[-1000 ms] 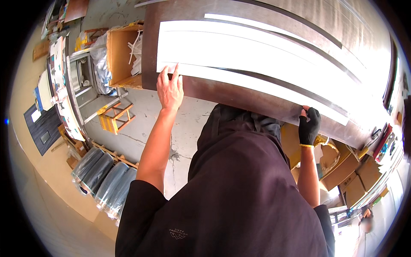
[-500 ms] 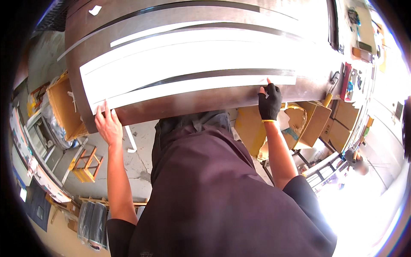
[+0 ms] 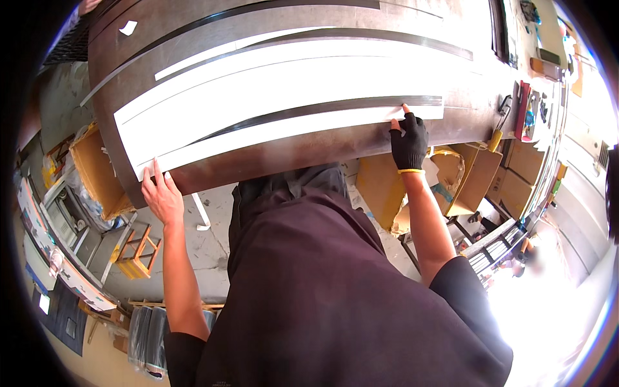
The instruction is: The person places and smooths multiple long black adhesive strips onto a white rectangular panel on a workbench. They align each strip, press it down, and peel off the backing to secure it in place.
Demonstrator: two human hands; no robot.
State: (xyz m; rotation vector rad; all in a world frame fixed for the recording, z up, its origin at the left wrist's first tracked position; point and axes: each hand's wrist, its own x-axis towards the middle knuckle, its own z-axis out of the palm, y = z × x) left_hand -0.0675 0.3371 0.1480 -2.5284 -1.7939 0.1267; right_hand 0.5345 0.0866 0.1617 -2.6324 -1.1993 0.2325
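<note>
A long white sheet point(image 3: 271, 84) lies on the brown table point(image 3: 271, 153) before me. Along its near part runs a thin dark strip point(image 3: 309, 111), curving down to the left. My left hand point(image 3: 164, 197), bare, rests its outstretched fingertips on the sheet's near left corner. A black glove with bare thumb and index tips covers my right hand point(image 3: 410, 140). Its index finger points out onto the dark strip's lower edge near the right end, with the thumb apart on the white margin; the other fingers are partly bent. Neither hand grips anything visible.
More dark strips point(image 3: 361, 33) lie beyond the sheet, with a white scrap point(image 3: 128, 28). A clamp with a yellow handle point(image 3: 497, 137) sits at the table's right edge near a red tray point(image 3: 523, 111). Cardboard boxes point(image 3: 97, 171) flank the table. Another person's hand point(image 3: 89, 6) shows far left.
My right index finger has moved slightly farther from me, from the white margin to the dark strip's edge. My left hand stays at the corner. Another person's hand has appeared at far left.
</note>
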